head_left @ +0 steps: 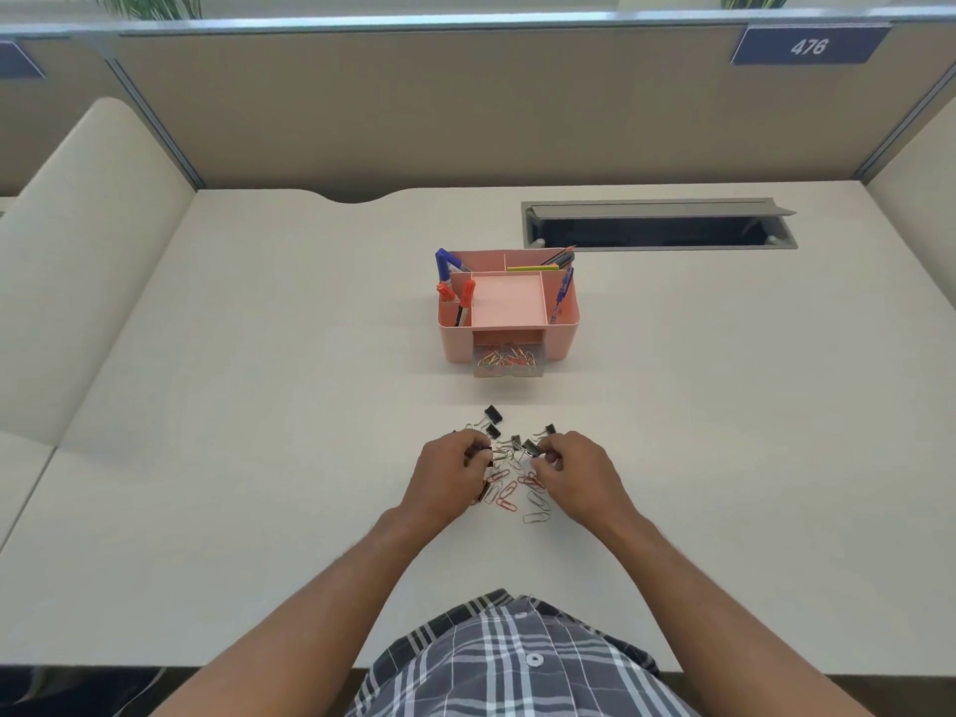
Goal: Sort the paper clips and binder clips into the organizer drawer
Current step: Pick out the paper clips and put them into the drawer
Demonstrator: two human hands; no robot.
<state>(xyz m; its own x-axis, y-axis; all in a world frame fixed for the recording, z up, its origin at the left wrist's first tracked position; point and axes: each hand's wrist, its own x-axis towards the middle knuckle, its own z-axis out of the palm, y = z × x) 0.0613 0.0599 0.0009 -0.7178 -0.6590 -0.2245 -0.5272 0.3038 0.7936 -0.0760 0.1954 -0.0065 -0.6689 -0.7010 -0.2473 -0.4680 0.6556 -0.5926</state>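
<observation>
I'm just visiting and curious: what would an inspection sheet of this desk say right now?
Surface: pale desk, mostly bare.
Job's things: pink organizer, its clear drawer pulled open with paper clips inside; loose paper clips and black binder clips piled near the person.
Clutter: pens and markers standing in the organizer's compartments.
Hands: left hand and right hand both at the pile, fingers curled over clips; exact hold unclear.
Cables: nothing seen; cable hatch open.
Surroundings: partition panels, sign 476.
</observation>
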